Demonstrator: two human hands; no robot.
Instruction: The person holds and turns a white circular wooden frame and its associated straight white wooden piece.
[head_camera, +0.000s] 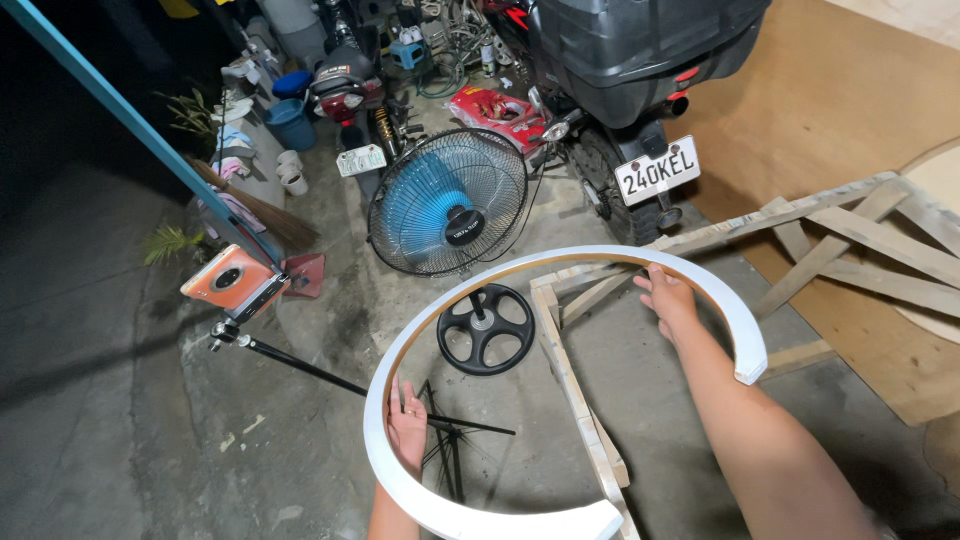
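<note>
white curved strip (480, 290) between left hand (407, 428), right hand (668, 298)

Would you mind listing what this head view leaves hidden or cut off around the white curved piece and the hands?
- Left hand: palm and fingertips hidden behind the white curved strip.
- Right hand: fingertips hidden over the strip's far edge.
- Wooden frame: lower end cut off by the bottom edge.
- Motorcycle: front cut off by the top edge.

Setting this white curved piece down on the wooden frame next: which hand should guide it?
Probably the right hand: it grips the white curved piece directly above the wooden frame. The left hand holds the side away from it.
</note>
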